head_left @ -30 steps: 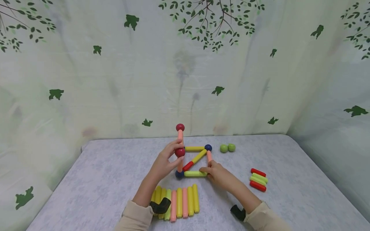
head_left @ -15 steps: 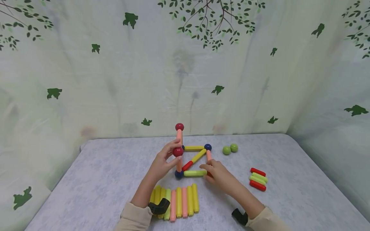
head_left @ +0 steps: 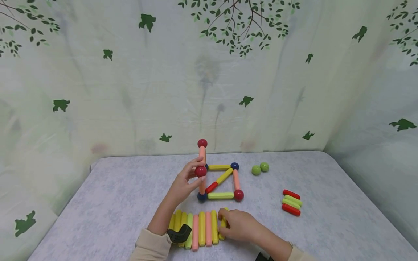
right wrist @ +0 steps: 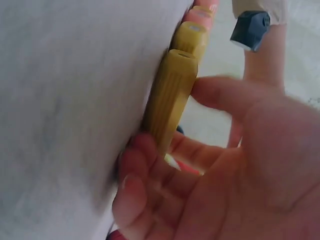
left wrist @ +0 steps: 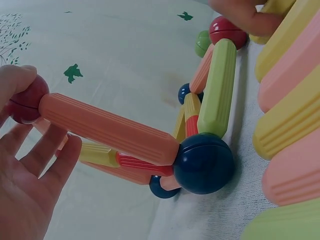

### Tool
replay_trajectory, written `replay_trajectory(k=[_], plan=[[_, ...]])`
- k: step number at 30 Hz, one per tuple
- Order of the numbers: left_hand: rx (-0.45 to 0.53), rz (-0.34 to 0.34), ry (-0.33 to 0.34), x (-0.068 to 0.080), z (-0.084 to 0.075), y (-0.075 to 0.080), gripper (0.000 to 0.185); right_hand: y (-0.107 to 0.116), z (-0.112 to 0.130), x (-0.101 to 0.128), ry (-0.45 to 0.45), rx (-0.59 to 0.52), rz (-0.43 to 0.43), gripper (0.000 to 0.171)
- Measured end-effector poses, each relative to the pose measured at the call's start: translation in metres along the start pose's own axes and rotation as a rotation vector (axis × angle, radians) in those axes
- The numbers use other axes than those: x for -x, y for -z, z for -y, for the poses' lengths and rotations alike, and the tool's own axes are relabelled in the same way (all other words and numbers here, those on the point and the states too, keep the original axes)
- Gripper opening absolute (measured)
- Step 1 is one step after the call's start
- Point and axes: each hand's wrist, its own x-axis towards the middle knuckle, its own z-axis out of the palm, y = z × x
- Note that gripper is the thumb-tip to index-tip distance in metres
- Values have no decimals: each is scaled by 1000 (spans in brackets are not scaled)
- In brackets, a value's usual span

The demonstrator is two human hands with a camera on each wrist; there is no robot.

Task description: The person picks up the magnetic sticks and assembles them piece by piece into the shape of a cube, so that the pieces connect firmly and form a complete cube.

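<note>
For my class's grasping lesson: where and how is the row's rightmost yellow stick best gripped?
Probably pinch the yellow stick mid-length across its long sides, coming from above and the right: it is long and straight, and the neighbouring sticks lie only to its left.

Soft, even light lay over the leaf-printed backdrop (head_left: 183, 72) and the pale tabletop (head_left: 130, 188), and I couldn't tell where it came from. The left-wrist view looked dimmer and greyer, though the red ball (left wrist: 228, 34) near its top edge caught small white glints. In the murky right-wrist view, the right hand (right wrist: 235, 175) looked soft, with a dark shadow beside it on the blurred tabletop.
</note>
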Motion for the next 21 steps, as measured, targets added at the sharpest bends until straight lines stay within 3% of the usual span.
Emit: replay_trajectory(k=[4, 11, 14, 18, 21], plan=[[-4, -4, 3, 0, 0, 0, 41, 4, 3, 0, -41, 19, -32, 14], [4, -9, 29, 2, 0, 0, 40, 34, 1, -6, 58, -147, -209, 44], [4, -10, 36, 2, 0, 1, 40, 49, 1, -10, 111, -208, -335, 36], [-15, -6, 24, 2, -2, 0, 40, 65, 4, -15, 162, -198, -483, 26], [-41, -9, -1, 0, 1, -1, 41, 72, 5, -18, 199, -190, -536, 28]])
